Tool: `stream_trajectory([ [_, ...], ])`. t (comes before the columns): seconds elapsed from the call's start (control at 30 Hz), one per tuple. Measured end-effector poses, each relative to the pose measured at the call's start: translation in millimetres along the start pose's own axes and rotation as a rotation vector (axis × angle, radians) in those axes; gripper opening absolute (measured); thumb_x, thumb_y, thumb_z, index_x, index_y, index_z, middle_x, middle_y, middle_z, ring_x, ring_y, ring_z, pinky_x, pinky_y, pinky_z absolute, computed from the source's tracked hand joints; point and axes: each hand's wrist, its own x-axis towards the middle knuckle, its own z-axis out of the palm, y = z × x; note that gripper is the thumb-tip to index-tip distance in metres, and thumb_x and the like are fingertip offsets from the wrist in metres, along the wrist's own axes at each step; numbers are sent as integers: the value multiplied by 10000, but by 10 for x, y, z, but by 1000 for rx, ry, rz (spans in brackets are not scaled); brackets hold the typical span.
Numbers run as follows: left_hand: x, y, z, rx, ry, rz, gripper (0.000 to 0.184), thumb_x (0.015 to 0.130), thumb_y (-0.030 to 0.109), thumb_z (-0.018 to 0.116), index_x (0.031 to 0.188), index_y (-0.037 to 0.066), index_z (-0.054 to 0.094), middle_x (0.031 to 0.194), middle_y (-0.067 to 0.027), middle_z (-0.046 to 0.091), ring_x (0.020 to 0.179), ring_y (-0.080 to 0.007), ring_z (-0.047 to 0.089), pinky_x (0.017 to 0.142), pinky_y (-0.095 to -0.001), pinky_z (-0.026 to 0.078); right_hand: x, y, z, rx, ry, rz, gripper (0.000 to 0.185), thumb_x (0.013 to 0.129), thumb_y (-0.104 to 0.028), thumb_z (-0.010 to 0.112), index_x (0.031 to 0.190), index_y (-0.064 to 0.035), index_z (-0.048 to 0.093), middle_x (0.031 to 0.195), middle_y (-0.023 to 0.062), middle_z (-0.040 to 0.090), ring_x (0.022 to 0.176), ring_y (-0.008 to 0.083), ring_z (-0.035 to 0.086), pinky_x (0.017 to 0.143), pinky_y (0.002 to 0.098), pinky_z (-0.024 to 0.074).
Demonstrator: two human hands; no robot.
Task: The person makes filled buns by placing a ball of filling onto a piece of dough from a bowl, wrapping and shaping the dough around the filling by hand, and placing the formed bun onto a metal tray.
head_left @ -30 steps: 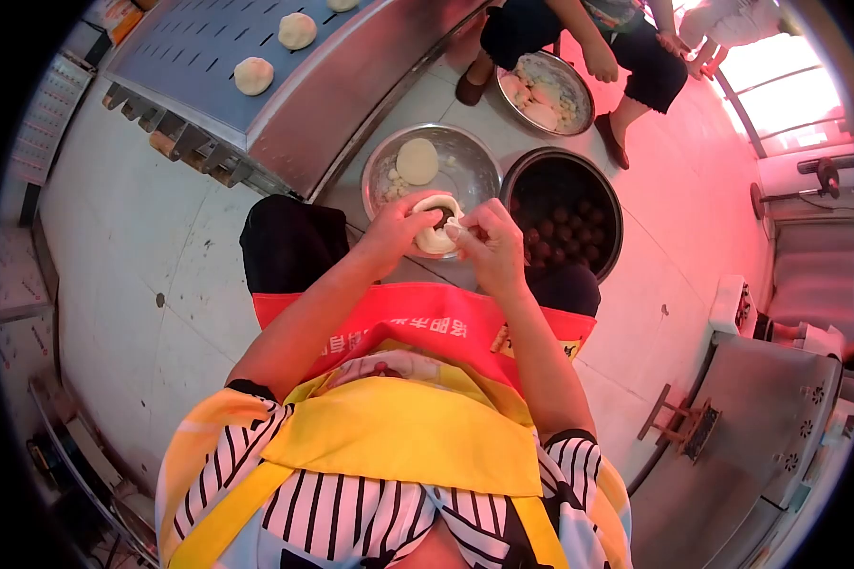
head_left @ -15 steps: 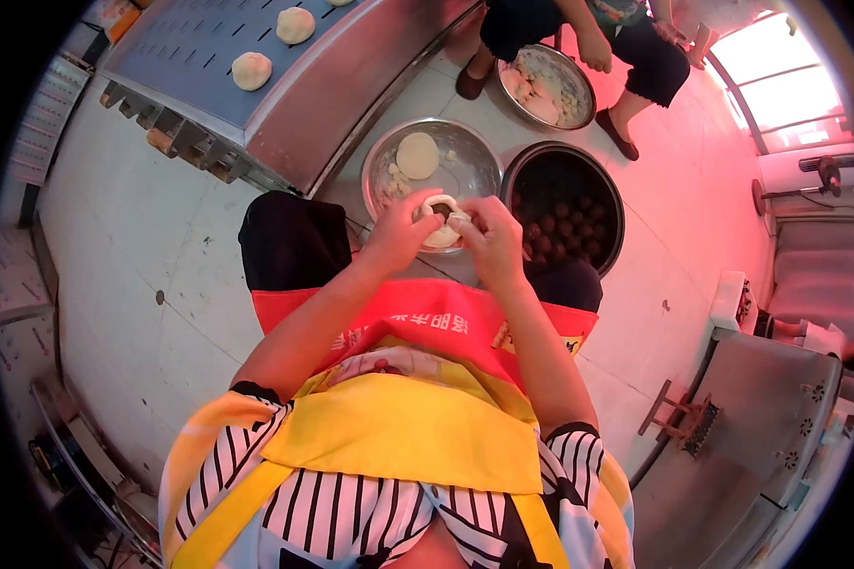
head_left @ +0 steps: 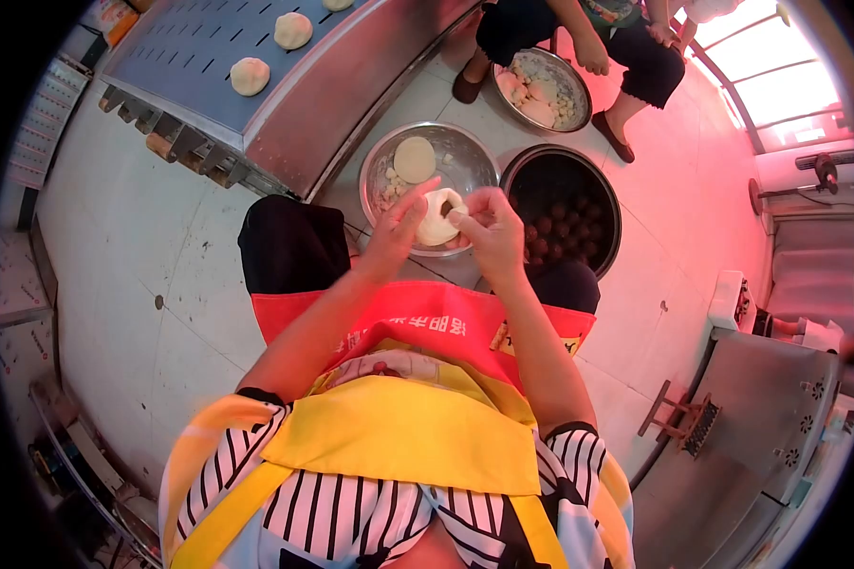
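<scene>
A white dough piece [head_left: 436,226] with dark filling showing through its opening is held between both hands, over the near rim of a steel bowl [head_left: 370,172]. My left hand [head_left: 392,237] cups its left side. At its right edge, my right hand [head_left: 492,232] pinches the dough by the opening. In the bowl lie a flat dough disc [head_left: 414,159] and small dough bits [head_left: 392,190]. To the right is a black tub [head_left: 617,218] holding several dark filling balls [head_left: 562,228].
At upper left, a metal table [head_left: 190,62] carries round dough buns [head_left: 250,76]. A seated co-worker's legs [head_left: 636,66] flank another bowl [head_left: 585,104] of dough. A small wooden stool [head_left: 678,417] stands at the right, beside a metal cabinet [head_left: 750,398].
The dough's opening has become smaller and now lies toward its upper right. My left fingers have straightened somewhat along its side.
</scene>
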Motion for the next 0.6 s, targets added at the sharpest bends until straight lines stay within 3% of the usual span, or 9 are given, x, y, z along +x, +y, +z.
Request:
stream_trajectory([
  [0.1,26,-252,21,14,139,16,535,1019,449,312,1197,18,572,1088,-70,608,974,-130,581,834,-251,471,-54,113,72,-172,-30,-67,51,817,15,652,858,28,624,903,67,576,609,98,587,523,227,495],
  [0.2,20,-187,-4,48,117,-88,590,1011,491,285,1084,-1,603,1005,-78,626,900,-130,595,802,-257,481,-145,122,61,-238,-122,-161,52,807,11,656,846,29,627,871,68,561,603,108,585,527,240,490],
  [0.37,79,-49,40,84,90,-159,659,991,550,268,1053,-6,617,927,-82,641,845,-134,616,754,-264,502,-91,-104,-6,-310,-143,-331,64,795,2,663,836,31,622,845,69,529,583,121,565,519,264,469],
  [0.47,105,-28,14,56,54,-229,683,979,578,269,1022,2,633,903,-77,646,813,-136,628,727,-264,509,-47,-82,16,-239,-203,-331,68,790,2,665,832,29,619,841,71,530,586,115,564,500,258,464],
  [0.6,106,68,-15,57,5,-309,708,960,615,275,978,14,648,870,-64,652,773,-133,636,694,-262,512,-57,-96,14,-197,-159,-42,76,783,-1,674,839,22,627,843,68,530,602,115,568,495,248,470],
])
